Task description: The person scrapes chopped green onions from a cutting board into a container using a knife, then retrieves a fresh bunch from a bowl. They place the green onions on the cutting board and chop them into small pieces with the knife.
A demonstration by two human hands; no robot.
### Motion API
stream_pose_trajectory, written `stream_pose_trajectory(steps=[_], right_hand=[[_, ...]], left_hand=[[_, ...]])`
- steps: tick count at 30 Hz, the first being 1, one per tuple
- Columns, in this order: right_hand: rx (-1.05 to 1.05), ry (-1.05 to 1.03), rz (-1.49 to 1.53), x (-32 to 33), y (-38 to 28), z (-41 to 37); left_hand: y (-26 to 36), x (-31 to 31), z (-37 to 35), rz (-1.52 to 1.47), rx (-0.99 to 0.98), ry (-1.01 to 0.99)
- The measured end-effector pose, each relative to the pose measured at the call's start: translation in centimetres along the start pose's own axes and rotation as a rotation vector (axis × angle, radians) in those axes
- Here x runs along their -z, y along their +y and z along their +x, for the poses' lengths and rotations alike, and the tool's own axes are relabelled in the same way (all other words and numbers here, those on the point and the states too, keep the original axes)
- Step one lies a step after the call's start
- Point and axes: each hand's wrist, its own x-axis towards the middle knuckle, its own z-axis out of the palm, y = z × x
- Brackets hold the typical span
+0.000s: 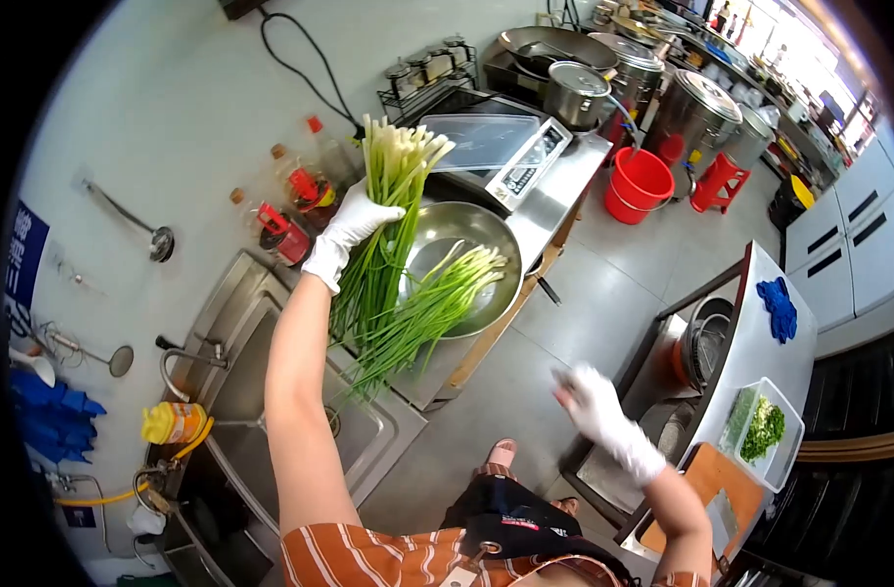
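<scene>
My left hand (365, 219), in a white glove, is closed around a thick bunch of scallions (388, 254). The pale root ends point up, and the long green leaves hang down past the wrist. A second, smaller bunch of scallions (442, 303) lies in a wide metal bowl (505, 230), its leaves trailing over the rim toward the sink (246, 357). Out over the floor, away from the bowl, is my gloved right hand (596, 411). Motion smears its fingers, and nothing shows in it.
An induction cooker (525, 166) stands behind the bowl, with sauce bottles (280, 233) along the wall. On the right-hand table are a cutting board (711, 470) with a knife (724, 519) and a clear tub (791, 430) of chopped greens. A red bucket (635, 186) sits on the floor.
</scene>
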Motion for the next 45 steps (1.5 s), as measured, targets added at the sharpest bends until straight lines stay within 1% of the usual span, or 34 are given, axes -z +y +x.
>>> stream_pose_trajectory(steps=[2, 3, 4, 6, 8, 10, 11, 12, 14, 15, 16, 17, 18, 19, 20, 21, 22, 25, 27, 28, 30, 32, 33, 34, 38, 40, 42, 44, 45], right_hand=[[-0.085, 0.014, 0.339, -1.2, -2.2, 8.2], [-0.044, -0.011, 0.478, -1.8, -3.2, 12.4], [-0.013, -0.020, 0.737, -3.2, -4.1, 16.1], [-0.161, -0.108, 0.761, -1.3, -9.4, 21.3], [-0.090, 0.027, 0.851, -1.1, -12.8, 25.3], [0.210, -0.030, 1.176, -0.7, -14.8, 28.7], [0.224, -0.127, 1.251, -0.8, -15.3, 30.5], [0.240, -0.225, 1.324, -0.9, -15.6, 31.7], [0.301, -0.260, 1.340, 0.8, -17.3, 31.6], [0.350, -0.253, 1.323, 2.0, -18.7, 31.1], [0.354, -0.242, 1.310, 2.8, -19.5, 31.3], [0.452, -0.210, 1.271, 3.7, -20.5, 31.7], [0.550, -0.175, 1.230, 4.5, -21.3, 32.1], [0.588, -0.192, 1.185, 5.6, -22.3, 31.6], [0.627, -0.206, 1.140, 7.2, -23.2, 31.1], [0.611, -0.248, 1.173, 10.0, -24.8, 27.8], [0.621, -0.219, 1.153, 10.6, -25.1, 27.6], [0.592, -0.191, 1.134, 10.7, -23.8, 28.6], [0.675, -0.306, 1.233, 8.0, -20.8, 31.1], [0.589, -0.306, 1.352, 7.1, -19.9, 31.1], [0.551, -0.405, 1.580, 4.6, -18.0, 31.5], [0.335, -0.333, 1.733, 2.5, -16.8, 31.3], [0.267, -0.258, 1.855, 1.2, -16.5, 31.2], [0.182, -0.208, 1.863, -0.1, -15.6, 31.6], [0.089, -0.155, 1.960, -3.7, -12.8, 33.2], [0.047, -0.132, 1.995, -3.9, -12.5, 33.1], [-0.305, -0.017, 2.058, -4.3, -12.1, 33.4], [-0.338, -0.047, 2.079, -5.0, -11.2, 33.6], [-0.264, -0.034, 2.047, -5.5, -10.9, 33.4]], left_hand=[[1.3, 0.6, -0.6, 0.010, -0.011, 0.031], [1.7, 0.8, -0.9, 0.004, -0.006, 0.027], [2.3, 0.9, -1.2, 0.008, -0.001, 0.031], [3.1, 0.8, -1.7, -0.026, -0.020, 0.063], [3.7, 1.0, -1.8, -0.013, 0.002, 0.057], [4.6, 0.9, -2.2, -0.001, -0.063, 0.044], [4.4, 1.0, -2.5, 0.047, -0.119, 0.065], [5.4, 1.3, -2.7, 0.052, -0.118, 0.096], [5.3, 2.8, -2.1, 0.065, -0.195, 0.153], [6.4, 3.5, -2.4, 0.097, -0.205, 0.177], [7.7, 4.2, -2.8, 0.130, -0.213, 0.199], [8.8, 4.4, -3.0, 0.066, -0.317, 0.280], [10.3, 5.0, -3.2, 0.118, -0.399, 0.353], [11.5, 5.7, -3.1, 0.120, -0.422, 0.371], [12.6, 6.2, -3.2, 0.096, -0.399, 0.350], [13.7, 6.8, -3.3, 0.067, -0.365, 0.318], [14.4, 7.3, -3.2, 0.036, -0.321, 0.280], [15.2, 7.7, -3.1, -0.040, -0.185, 0.158], [14.8, 7.0, -3.1, -0.075, -0.100, 0.093], [14.5, 6.9, -3.0, -0.065, -0.100, 0.099], [12.6, 5.6, -2.5, -0.189, -0.071, 0.008], [9.6, 5.2, -1.8, -0.228, -0.084, 0.006], [9.0, 5.0, -1.8, -0.249, -0.064, -0.002], [8.2, 4.7, -1.9, -0.272, -0.042, -0.010], [4.4, 3.7, -1.1, -0.313, 0.005, 0.027], [4.1, 3.2, -1.2, -0.292, 0.045, 0.021], [3.7, 3.0, -1.2, -0.343, 0.122, 0.025], [3.4, 2.8, -1.0, -0.321, 0.111, 0.024], [3.5, 2.5, -1.0, -0.374, 0.134, -0.013]])
